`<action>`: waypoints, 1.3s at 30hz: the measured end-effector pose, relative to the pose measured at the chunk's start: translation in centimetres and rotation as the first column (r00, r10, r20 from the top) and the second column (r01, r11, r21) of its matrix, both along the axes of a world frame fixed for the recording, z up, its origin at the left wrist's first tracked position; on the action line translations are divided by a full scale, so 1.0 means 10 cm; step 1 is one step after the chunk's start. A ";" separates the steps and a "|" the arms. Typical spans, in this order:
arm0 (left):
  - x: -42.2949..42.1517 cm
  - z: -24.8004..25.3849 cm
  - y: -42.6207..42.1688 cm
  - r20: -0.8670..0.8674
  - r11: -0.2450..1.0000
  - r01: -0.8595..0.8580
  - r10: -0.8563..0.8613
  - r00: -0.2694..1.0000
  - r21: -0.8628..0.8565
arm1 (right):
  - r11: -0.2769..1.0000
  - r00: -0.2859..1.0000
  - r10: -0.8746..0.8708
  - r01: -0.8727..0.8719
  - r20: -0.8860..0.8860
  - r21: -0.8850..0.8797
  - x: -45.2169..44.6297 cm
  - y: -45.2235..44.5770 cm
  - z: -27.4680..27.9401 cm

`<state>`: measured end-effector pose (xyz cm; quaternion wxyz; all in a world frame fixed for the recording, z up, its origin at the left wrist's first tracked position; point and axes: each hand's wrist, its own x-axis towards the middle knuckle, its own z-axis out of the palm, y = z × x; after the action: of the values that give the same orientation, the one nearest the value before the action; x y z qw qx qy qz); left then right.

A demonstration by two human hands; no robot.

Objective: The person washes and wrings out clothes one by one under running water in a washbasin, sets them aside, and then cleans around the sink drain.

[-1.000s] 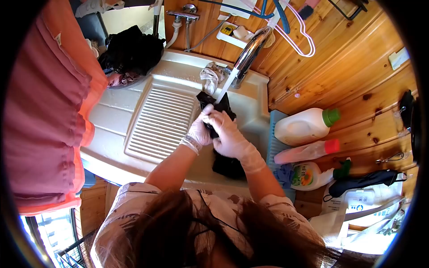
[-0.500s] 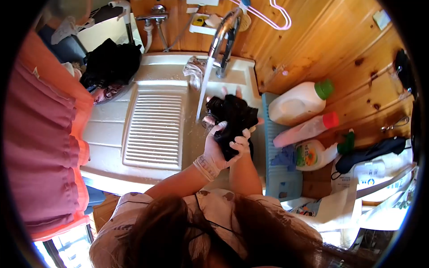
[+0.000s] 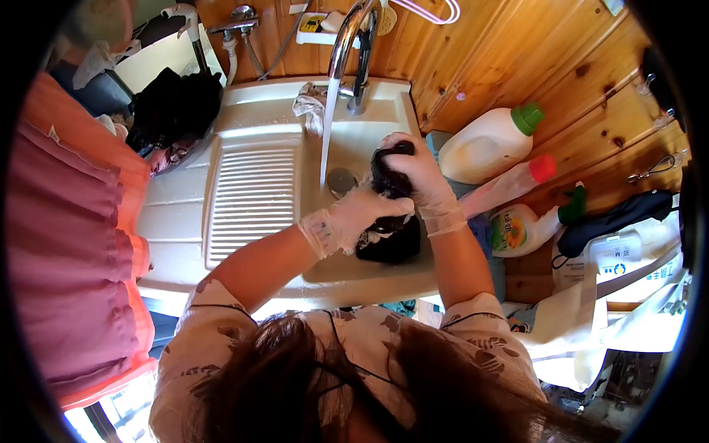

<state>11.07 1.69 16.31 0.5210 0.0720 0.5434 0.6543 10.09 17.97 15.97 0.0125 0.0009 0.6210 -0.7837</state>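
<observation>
"Toward the sink's (image 3: 332, 273) right edge, what's held?"
"Black cloth (image 3: 390, 177), bunched, gripped by the gloved left hand (image 3: 354, 218) and right hand (image 3: 419, 173)."
"And beside them?"
"Water (image 3: 326, 133) streams from the faucet (image 3: 342, 52); more black fabric (image 3: 393, 247) lies by the near edge."

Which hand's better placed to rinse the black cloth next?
Probably the left hand: it looks closer to the water stream, while the right hand grips the black cloth farther over, near the green-capped bottle.

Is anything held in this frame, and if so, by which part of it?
A bunched black cloth: the right hand grips its upper end, the left hand its lower part.
</observation>
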 end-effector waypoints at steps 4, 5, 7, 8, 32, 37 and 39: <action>0.03 -0.51 0.01 -0.456 0.980 -0.094 0.004 0.890 -0.173 | 0.765 0.995 -0.084 0.102 -0.058 0.636 0.02 -0.25 -0.26; 0.01 -0.82 0.01 -0.659 0.992 -0.110 0.047 0.750 -0.055 | 0.710 0.997 -0.074 0.071 -0.026 0.700 -0.02 -0.30 -0.40; -0.03 -1.07 -0.01 -0.828 0.967 -0.159 -0.080 0.554 -0.200 | 0.661 0.965 -0.211 0.256 -0.153 0.706 -0.04 -0.44 -0.72; -0.04 -1.11 -0.04 -0.858 0.955 -0.179 -0.118 0.500 -0.236 | 0.626 0.959 -0.219 0.278 -0.178 0.728 -0.08 -0.45 -0.94; -1.72 1.19 -2.72 -0.802 0.293 -0.956 0.574 0.163 0.015 | 0.905 0.927 0.364 -0.331 -0.086 0.267 -0.61 -1.63 0.26; -2.34 0.84 -3.16 -0.844 -0.031 -0.855 -0.147 0.516 -0.518 | 0.833 0.931 0.364 -0.313 -0.024 0.456 -0.38 -1.03 -0.52; -2.28 0.87 -3.04 -0.933 -0.176 -0.961 -0.254 0.253 -0.213 | 0.818 0.944 0.324 -0.314 0.066 0.482 -0.29 -0.69 -0.77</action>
<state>-11.70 -28.67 25.05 -0.2340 -0.2224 0.9403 0.1083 7.19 11.11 8.29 0.1369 -0.1076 0.7891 -0.5891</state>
